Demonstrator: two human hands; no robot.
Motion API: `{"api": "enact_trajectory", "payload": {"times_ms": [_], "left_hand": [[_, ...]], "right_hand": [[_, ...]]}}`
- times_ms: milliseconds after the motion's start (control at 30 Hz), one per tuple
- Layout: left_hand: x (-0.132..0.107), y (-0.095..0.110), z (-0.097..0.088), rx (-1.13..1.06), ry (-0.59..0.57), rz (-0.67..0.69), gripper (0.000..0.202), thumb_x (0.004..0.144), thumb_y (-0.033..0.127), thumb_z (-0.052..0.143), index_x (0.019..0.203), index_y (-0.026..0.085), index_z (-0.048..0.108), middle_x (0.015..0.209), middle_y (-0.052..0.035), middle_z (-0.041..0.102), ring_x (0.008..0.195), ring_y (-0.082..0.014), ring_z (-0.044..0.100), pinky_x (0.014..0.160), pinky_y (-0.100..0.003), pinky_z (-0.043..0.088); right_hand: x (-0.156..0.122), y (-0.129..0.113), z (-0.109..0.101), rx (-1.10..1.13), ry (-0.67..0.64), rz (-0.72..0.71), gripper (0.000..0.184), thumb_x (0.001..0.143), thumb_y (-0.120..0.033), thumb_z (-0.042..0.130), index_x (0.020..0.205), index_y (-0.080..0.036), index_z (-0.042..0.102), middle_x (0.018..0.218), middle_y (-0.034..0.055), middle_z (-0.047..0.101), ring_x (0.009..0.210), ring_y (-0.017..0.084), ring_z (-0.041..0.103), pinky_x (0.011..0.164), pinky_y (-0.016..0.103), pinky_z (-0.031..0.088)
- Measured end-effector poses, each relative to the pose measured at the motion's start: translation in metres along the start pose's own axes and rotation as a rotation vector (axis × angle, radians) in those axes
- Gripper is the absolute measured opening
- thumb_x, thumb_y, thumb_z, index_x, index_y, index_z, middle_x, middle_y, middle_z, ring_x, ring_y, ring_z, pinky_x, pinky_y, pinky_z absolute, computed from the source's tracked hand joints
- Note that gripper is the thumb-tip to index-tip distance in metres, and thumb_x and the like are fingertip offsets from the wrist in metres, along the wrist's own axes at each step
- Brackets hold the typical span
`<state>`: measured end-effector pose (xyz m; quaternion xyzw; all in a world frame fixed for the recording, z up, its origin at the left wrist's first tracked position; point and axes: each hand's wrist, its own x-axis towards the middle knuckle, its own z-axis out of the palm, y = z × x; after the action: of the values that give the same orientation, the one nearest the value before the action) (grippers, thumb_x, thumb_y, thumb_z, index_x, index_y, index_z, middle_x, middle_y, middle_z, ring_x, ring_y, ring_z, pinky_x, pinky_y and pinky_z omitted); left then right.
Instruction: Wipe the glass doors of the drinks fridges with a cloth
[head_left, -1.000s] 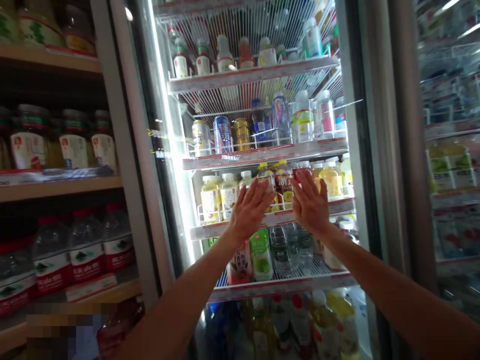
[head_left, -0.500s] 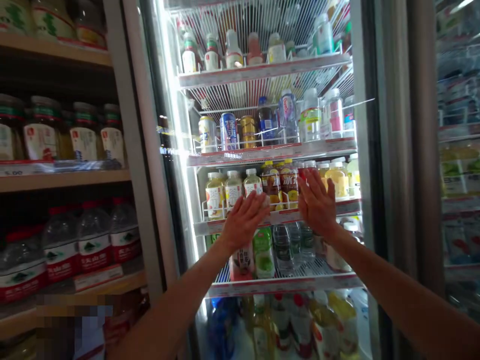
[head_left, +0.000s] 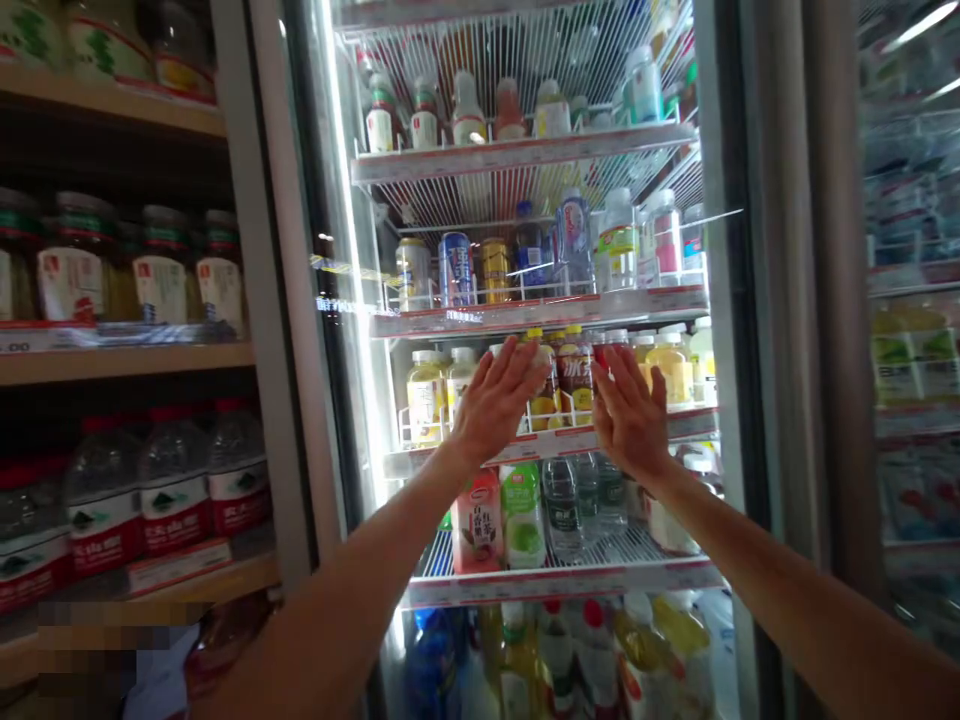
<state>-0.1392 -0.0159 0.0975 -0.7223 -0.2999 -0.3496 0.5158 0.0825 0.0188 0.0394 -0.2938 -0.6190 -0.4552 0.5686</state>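
Observation:
Both arms reach forward to a lit drinks cooler with a glass front. My left hand (head_left: 495,400) is open, its fingers stretched up and to the right before the middle shelf, partly hiding bottles there. My right hand (head_left: 631,410) is open too, palm forward, a short way to the right at about the same height. Nothing is in either hand; whether the palms touch the glass I cannot tell. Between the hands show brown bottles with yellow caps (head_left: 576,378). Below them stand a pink bottle (head_left: 478,525), a green bottle (head_left: 523,515) and clear water bottles (head_left: 562,505).
Cans (head_left: 456,270) and more bottles fill the upper cooler shelves. Wooden shelves on the left hold jars (head_left: 73,260) and red-labelled water bottles (head_left: 174,490). A metal door frame (head_left: 829,300) stands at the right, with another stocked cooler beyond it.
My left hand has moved up and slightly right, now covering part of the brown bottles. The right hand stays nearly in place. The view has shifted slightly.

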Motion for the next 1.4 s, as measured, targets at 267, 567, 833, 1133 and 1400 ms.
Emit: {"api": "enact_trajectory", "payload": {"times_ms": [267, 567, 833, 1133, 1400], "left_hand": [[-0.010, -0.062, -0.024, 0.091, 0.349, -0.460, 0.048, 0.087, 0.010, 0.041, 0.134, 0.020, 0.045, 0.150, -0.0089, 0.028, 0.141, -0.0284, 0.013, 0.113, -0.054, 0.022], [-0.017, -0.074, -0.026, 0.114, 0.325, -0.399, 0.047, 0.087, 0.012, 0.041, 0.133, 0.022, 0.045, 0.149, -0.0082, 0.030, 0.141, -0.0261, 0.015, 0.112, -0.050, 0.026], [0.007, 0.004, 0.005, 0.050, 0.048, 0.101, 0.048, 0.087, 0.010, 0.041, 0.133, 0.026, 0.045, 0.146, -0.0029, 0.037, 0.140, -0.0218, 0.020, 0.111, -0.043, 0.030], [0.029, -0.053, -0.014, 0.069, 0.341, -0.521, 0.044, 0.090, 0.015, 0.038, 0.133, 0.023, 0.044, 0.150, -0.0065, 0.030, 0.141, -0.0271, 0.014, 0.111, -0.055, 0.024], [0.010, -0.019, -0.009, 0.046, 0.044, -0.064, 0.047, 0.087, 0.013, 0.044, 0.132, 0.027, 0.045, 0.149, -0.0020, 0.032, 0.141, -0.0230, 0.018, 0.112, -0.047, 0.026]], "right_hand": [[-0.001, -0.003, 0.003, -0.028, 0.017, 0.019, 0.067, 0.088, -0.022, 0.043, 0.147, -0.028, 0.012, 0.147, 0.0055, 0.034, 0.137, 0.022, 0.029, 0.112, 0.048, 0.018], [-0.001, -0.002, 0.002, -0.027, 0.026, 0.000, 0.068, 0.087, -0.021, 0.044, 0.147, -0.027, 0.013, 0.147, 0.0068, 0.035, 0.137, 0.023, 0.030, 0.112, 0.049, 0.019], [-0.001, -0.001, 0.001, -0.020, 0.005, -0.001, 0.068, 0.087, -0.022, 0.043, 0.147, -0.028, 0.012, 0.149, 0.0058, 0.032, 0.137, 0.023, 0.029, 0.112, 0.049, 0.018], [-0.001, -0.003, 0.003, -0.046, 0.007, 0.016, 0.069, 0.086, -0.023, 0.044, 0.147, -0.026, 0.012, 0.147, 0.0074, 0.035, 0.137, 0.023, 0.029, 0.112, 0.049, 0.018], [0.000, -0.003, 0.000, -0.027, -0.008, 0.022, 0.068, 0.087, -0.022, 0.043, 0.147, -0.028, 0.012, 0.148, 0.0062, 0.034, 0.137, 0.023, 0.030, 0.112, 0.048, 0.019]]}}
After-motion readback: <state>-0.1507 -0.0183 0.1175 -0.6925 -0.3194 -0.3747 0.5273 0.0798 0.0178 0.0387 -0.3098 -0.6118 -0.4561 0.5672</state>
